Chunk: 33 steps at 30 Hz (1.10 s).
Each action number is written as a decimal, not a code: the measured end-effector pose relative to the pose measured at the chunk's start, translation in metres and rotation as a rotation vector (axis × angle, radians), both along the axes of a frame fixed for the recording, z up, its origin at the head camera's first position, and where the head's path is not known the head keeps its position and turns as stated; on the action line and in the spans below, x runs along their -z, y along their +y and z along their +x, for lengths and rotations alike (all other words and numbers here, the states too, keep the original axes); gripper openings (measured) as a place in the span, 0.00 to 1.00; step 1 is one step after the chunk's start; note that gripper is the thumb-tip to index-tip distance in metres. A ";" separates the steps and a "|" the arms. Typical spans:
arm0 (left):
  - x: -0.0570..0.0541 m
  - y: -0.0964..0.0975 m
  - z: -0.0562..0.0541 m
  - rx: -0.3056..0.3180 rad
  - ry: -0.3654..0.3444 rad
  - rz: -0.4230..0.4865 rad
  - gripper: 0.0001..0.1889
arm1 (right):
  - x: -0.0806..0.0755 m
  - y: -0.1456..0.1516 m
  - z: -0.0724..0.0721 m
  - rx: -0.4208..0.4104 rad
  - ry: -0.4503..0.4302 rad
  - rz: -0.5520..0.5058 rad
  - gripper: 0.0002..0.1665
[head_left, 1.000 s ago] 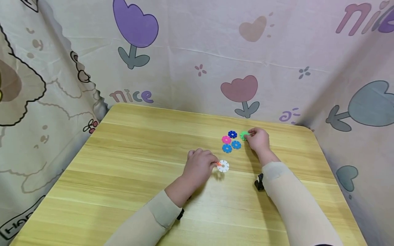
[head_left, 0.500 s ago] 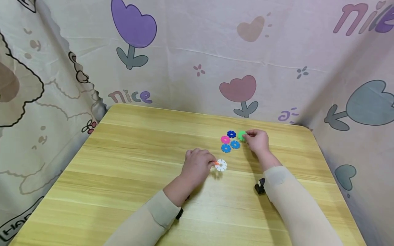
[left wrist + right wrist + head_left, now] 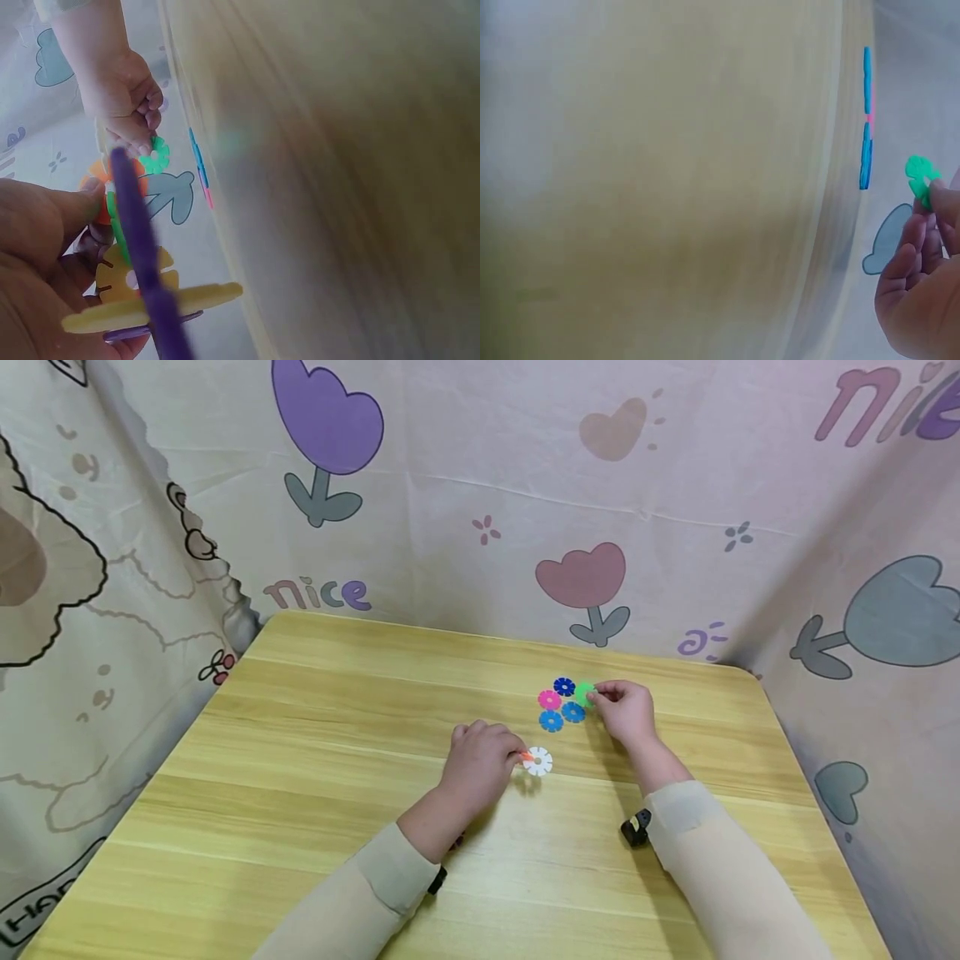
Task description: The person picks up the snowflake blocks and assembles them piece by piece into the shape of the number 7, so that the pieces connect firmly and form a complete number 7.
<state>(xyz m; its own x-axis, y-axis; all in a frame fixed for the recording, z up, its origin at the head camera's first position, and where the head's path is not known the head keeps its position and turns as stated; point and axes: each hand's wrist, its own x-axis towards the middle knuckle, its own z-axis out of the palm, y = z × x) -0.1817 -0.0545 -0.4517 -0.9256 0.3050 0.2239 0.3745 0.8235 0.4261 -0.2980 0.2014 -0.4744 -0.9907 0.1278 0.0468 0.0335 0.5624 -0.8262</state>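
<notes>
My left hand (image 3: 480,768) grips a joined cluster of notched plastic discs; in the head view a white disc (image 3: 540,770) sticks out past the fingertips beside a bit of orange. Seen from the left wrist, the cluster also has purple (image 3: 135,217), yellow (image 3: 161,301), green (image 3: 118,234) and orange discs, partly covered by fingers. Farther back, my right hand (image 3: 630,712) pinches a single green disc (image 3: 584,694) between thumb and fingertips, its slots showing in the right wrist view (image 3: 917,171). That disc is raised over the table, right beside the loose discs.
Several loose discs lie flat near the table's back: dark blue (image 3: 564,687), pink (image 3: 549,700) and light blue (image 3: 551,721). The wooden table (image 3: 300,710) ends at a printed curtain (image 3: 450,485) behind. A black wrist camera (image 3: 635,828) hangs under the right sleeve.
My right hand has drawn slightly left and toward me with the green disc, which now overlaps the loose discs' edge in the head view. My left hand stays nearly still with its cluster.
</notes>
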 end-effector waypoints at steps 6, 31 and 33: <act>-0.001 0.001 -0.001 -0.003 -0.016 -0.003 0.05 | -0.003 -0.002 0.010 -0.028 0.032 -0.029 0.12; -0.003 0.001 -0.004 -0.060 -0.045 0.019 0.05 | -0.013 -0.015 0.051 -0.202 0.096 -0.130 0.06; -0.002 0.000 -0.004 -0.062 -0.040 0.021 0.04 | -0.013 -0.015 0.054 -0.218 0.103 -0.130 0.06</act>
